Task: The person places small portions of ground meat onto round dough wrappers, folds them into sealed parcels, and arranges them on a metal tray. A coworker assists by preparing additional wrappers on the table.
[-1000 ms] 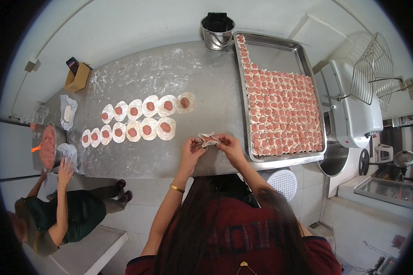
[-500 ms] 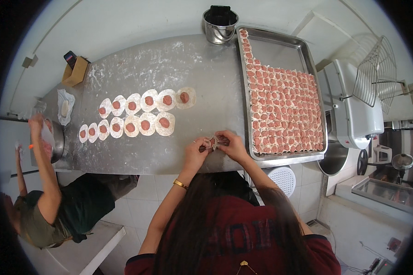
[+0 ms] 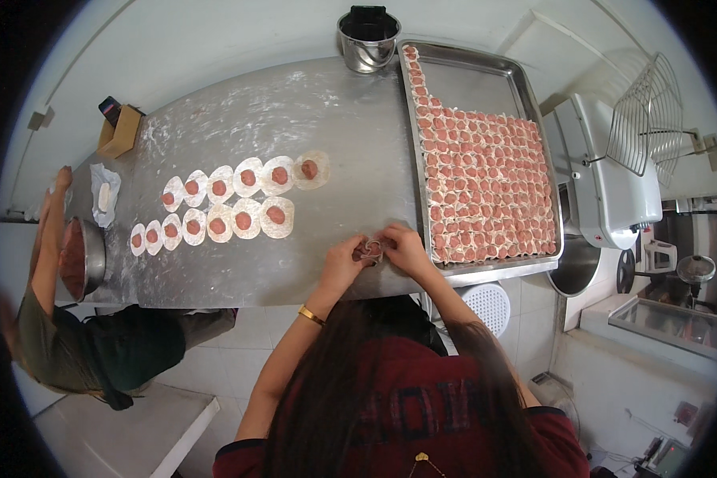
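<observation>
Both of my hands meet over the front edge of the steel table (image 3: 327, 103), around one small dumpling (image 3: 371, 250) with a gathered, pleated wrapper. My left hand (image 3: 342, 260) closes on its left side, fingers partly hidden. On the other side, my right hand (image 3: 406, 252) pinches the wrapper's rim. To the left lie two rows of round wrappers (image 3: 309, 185), each with a lump of pink meat filling (image 3: 276, 214) on it. Just right of my hands stands a large metal tray (image 3: 486, 60), mostly filled with close rows of open-topped dumplings (image 3: 490, 179).
A metal bucket (image 3: 369, 52) stands behind the table. At far left, a co-worker (image 3: 48, 319) is beside a steel bowl (image 3: 94, 259) of pink filling. A cardboard box (image 3: 121, 134) sits at the back left. A white machine (image 3: 593, 171) with a wire guard is right of the tray.
My fingers have gathered the wrapper into a rounder, ruffled cup. The co-worker's arm has moved away from the bowl, toward the back. The whole view has shifted slightly.
</observation>
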`<state>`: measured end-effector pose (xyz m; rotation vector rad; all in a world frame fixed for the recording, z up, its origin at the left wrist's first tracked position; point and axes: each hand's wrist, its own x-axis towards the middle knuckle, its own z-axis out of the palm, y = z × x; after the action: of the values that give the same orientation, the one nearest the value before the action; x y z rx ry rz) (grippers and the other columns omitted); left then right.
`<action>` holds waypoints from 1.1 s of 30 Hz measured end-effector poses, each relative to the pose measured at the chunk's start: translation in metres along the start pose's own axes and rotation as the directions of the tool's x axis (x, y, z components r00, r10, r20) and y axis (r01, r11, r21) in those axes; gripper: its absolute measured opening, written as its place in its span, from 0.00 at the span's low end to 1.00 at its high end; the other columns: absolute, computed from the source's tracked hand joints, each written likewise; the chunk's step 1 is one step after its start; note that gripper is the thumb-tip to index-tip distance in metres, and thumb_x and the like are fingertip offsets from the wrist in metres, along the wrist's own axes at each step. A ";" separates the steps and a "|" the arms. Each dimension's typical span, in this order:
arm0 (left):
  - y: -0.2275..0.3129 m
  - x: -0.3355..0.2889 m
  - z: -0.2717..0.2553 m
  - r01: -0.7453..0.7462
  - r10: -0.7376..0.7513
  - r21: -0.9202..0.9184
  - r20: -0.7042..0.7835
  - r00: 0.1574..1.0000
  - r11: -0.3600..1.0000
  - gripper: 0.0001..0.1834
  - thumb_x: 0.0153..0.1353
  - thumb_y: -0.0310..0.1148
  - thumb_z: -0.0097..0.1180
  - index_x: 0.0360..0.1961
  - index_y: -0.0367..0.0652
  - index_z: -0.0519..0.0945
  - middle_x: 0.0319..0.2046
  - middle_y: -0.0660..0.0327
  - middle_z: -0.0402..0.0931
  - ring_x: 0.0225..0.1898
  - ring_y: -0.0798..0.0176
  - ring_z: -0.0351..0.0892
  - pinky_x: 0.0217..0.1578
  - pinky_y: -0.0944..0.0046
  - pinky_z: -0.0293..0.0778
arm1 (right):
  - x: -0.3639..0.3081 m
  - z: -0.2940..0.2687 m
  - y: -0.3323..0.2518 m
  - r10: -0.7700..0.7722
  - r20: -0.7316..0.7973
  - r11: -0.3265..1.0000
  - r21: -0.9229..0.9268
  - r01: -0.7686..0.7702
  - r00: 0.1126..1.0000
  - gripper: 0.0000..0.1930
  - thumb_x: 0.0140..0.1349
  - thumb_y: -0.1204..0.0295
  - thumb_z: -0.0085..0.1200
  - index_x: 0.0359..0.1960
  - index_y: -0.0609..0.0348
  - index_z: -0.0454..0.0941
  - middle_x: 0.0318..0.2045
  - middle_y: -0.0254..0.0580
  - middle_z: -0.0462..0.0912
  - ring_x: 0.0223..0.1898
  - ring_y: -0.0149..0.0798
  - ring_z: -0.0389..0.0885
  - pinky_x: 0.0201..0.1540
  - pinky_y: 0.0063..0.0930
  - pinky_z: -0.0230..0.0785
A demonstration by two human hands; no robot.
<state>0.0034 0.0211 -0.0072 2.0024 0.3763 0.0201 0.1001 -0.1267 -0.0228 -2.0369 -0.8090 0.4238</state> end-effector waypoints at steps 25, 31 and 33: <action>0.003 0.011 -0.003 -0.018 0.016 0.031 0.035 0.999 0.999 0.16 0.45 0.25 0.66 0.35 0.36 0.75 0.25 0.53 0.79 0.29 0.56 0.81 0.30 0.62 0.75 | -0.003 0.004 -0.016 -0.040 -0.110 0.999 0.023 0.043 0.993 0.13 0.43 0.86 0.49 0.32 0.61 0.77 0.31 0.49 0.76 0.36 0.54 0.76 0.37 0.40 0.69; 0.002 0.011 -0.002 -0.073 0.074 0.021 -0.023 0.997 0.997 0.14 0.46 0.27 0.65 0.33 0.36 0.74 0.25 0.52 0.79 0.28 0.52 0.81 0.31 0.60 0.74 | -0.010 0.001 -0.020 0.068 -0.048 0.996 -0.051 -0.070 0.997 0.16 0.43 0.85 0.51 0.37 0.60 0.77 0.34 0.48 0.76 0.38 0.54 0.76 0.39 0.40 0.69; 0.008 0.014 -0.002 -0.051 0.051 0.042 0.011 0.999 0.998 0.14 0.46 0.27 0.65 0.33 0.37 0.75 0.26 0.52 0.79 0.29 0.51 0.80 0.31 0.60 0.75 | -0.008 0.005 -0.013 0.063 -0.042 0.994 -0.086 -0.066 0.997 0.19 0.43 0.85 0.52 0.41 0.60 0.76 0.35 0.49 0.76 0.39 0.55 0.75 0.39 0.40 0.70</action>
<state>0.0182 0.0239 -0.0014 2.0529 0.3216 0.0339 0.0869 -0.1237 -0.0142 -2.1510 -0.7513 0.3896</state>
